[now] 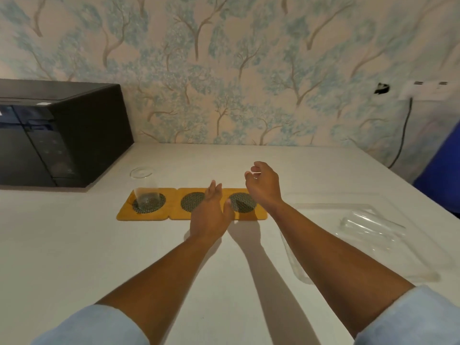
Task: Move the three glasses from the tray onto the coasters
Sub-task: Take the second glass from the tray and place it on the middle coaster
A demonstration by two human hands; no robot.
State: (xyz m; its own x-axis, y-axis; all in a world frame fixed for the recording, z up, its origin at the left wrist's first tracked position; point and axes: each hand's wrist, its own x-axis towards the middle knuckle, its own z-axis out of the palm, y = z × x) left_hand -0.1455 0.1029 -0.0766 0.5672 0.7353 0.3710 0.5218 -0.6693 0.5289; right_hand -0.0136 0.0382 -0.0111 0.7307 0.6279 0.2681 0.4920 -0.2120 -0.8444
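Note:
Three yellow coasters with dark mesh centres lie in a row on the white table: left (124,212), middle (191,201), right (242,202). One clear glass (145,190) stands upright on the left coaster. My left hand (211,215) hovers flat and empty over the gap between the middle and right coasters, fingers stretched out. Just behind the right coaster, my right hand (262,185) is raised with loosely curled fingers and holds nothing. A clear plastic tray (306,275) sits at the right, with clear glasses (371,226) lying on their sides in it; their outlines are hard to separate.
A black microwave (62,133) stands at the back left against the wallpapered wall. A dark cable (403,135) hangs from a wall socket at the back right. Something blue (443,175) rises past the table's right edge.

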